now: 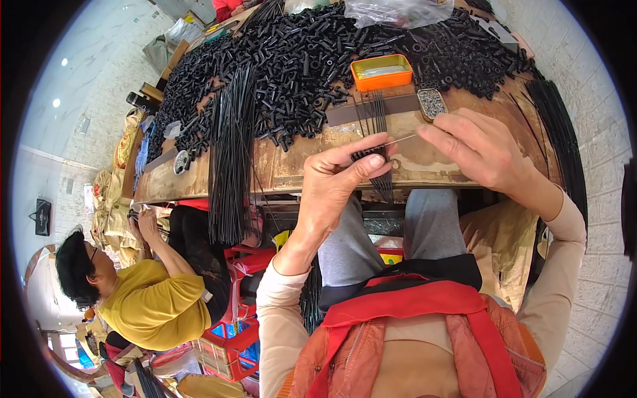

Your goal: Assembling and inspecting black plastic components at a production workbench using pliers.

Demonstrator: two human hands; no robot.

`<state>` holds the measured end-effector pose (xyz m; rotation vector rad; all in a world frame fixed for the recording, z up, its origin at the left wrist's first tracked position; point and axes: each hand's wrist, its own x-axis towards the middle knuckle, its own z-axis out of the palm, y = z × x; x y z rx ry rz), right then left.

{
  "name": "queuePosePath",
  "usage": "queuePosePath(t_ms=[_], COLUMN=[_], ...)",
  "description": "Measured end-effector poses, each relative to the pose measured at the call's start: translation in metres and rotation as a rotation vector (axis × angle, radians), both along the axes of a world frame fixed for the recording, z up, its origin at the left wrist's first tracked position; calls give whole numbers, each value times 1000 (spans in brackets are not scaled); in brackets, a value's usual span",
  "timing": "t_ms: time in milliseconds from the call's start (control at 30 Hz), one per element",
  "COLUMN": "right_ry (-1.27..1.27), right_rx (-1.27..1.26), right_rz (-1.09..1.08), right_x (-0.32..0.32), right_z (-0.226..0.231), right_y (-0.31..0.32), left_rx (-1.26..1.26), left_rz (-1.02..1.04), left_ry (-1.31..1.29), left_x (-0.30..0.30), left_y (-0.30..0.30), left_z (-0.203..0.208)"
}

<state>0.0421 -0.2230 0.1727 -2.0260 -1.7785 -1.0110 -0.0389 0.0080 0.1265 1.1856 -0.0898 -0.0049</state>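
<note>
Just above the table's near edge, my left hand (335, 174) pinches a short black ribbed piece (367, 153) between thumb and fingers. To its right, my right hand (478, 147) is closed with thumb and forefinger on a thin metal wire (402, 138). The wire runs left from those fingertips to the black piece; whether it enters the piece is too small to tell. Several thin black rods (377, 114) lie on the table behind my left hand, and their ends show below it. Beyond my right hand stands a small tin (431, 104) of tiny silvery parts.
An open orange box (381, 81) stands behind the rods. Heaped black tubes (285, 66) cover the far table. Rod bundles hang over the edge at left (232, 152) and right (561, 132). A round dish (181, 162) holds silvery bits. A person in yellow (152, 298) sits at left.
</note>
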Motion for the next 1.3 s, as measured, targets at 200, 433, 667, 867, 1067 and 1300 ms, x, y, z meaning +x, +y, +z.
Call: queuePosePath(t_ms=[200, 433, 667, 867, 1067, 1300], right_ry=[39, 9, 27, 24, 41, 88], right_rx=[-20, 0, -28, -47, 3, 159], right_rz=[5, 55, 94, 116, 126, 157], right_x=[0, 7, 2, 10, 4, 43], right_z=[-2, 0, 1, -5, -8, -10], right_y=[0, 6, 6, 15, 18, 24], left_rx=[24, 33, 45, -9, -23, 233], left_rz=[-5, 14, -17, 18, -1, -91], left_ry=[-4, -8, -9, 12, 0, 102], left_x=[0, -1, -1, -2, 0, 4], left_y=[-2, 0, 1, 7, 4, 8], left_z=[4, 3, 3, 2, 2, -24])
